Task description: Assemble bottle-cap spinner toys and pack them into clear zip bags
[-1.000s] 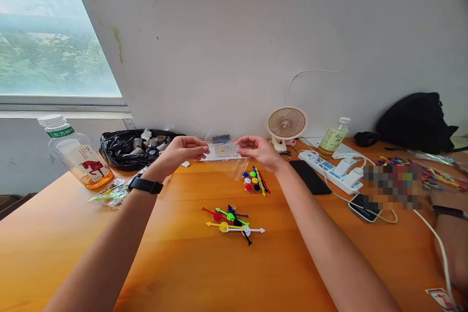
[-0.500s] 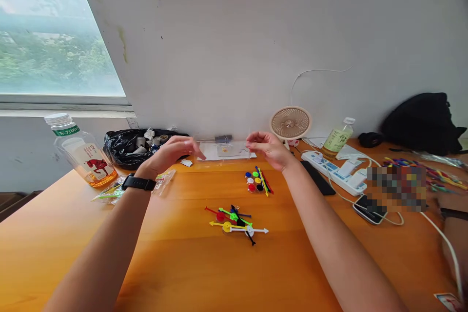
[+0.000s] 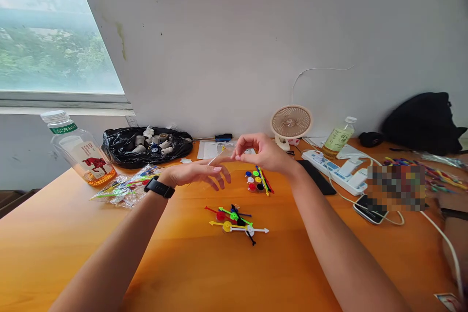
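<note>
In my right hand [image 3: 258, 152], thumb and fingertips pinch a thin clear plastic bag [image 3: 216, 152], whose outline is hard to make out. My left hand [image 3: 199, 174], a black band on its wrist, is stretched out with fingers apart, against or beside the bag; the exact contact cannot be told. Nearer me lies a loose group of coloured arrow spinners [image 3: 237, 223] in yellow, white, green, red, black and blue. Below my right hand are several small coloured discs [image 3: 250, 181] with loose arrows [image 3: 263, 181] beside them.
Left are a large bottle [image 3: 82, 153], filled plastic packets [image 3: 126, 186] and a black bag of scraps [image 3: 146, 148]. A screwdriver [image 3: 219, 137] lies by the wall. At the right stand a fan [image 3: 291, 122], a smaller bottle [image 3: 339, 137] and a power strip [image 3: 334, 170] with trailing cables.
My hands have come closer together, the left moving right and downward with its fingers extending. The clear bag, earlier spread between both hands, now looks narrower and slanted.
</note>
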Demonstrator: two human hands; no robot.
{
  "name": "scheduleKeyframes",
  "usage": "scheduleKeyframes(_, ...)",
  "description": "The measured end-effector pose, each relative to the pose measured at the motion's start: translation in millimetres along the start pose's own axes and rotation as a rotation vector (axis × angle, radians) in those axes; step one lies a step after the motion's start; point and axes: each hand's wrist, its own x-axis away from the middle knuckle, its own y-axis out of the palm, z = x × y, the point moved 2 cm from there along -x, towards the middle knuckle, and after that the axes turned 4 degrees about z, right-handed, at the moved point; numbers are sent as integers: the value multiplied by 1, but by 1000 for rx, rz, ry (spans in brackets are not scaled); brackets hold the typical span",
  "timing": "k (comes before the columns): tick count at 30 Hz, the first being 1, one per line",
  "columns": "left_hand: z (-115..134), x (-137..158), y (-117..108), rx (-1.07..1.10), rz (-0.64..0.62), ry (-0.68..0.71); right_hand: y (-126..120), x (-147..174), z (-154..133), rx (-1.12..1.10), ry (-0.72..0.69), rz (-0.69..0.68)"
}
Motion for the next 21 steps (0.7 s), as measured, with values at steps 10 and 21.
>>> scheduleKeyframes(10, 0, 0, -2, -67, 25, 84, 5, 4, -4, 20, -8, -361)
scheduleKeyframes(21, -10, 3, -9, -104, -2, -5, 2, 6, -3, 26, -28, -501)
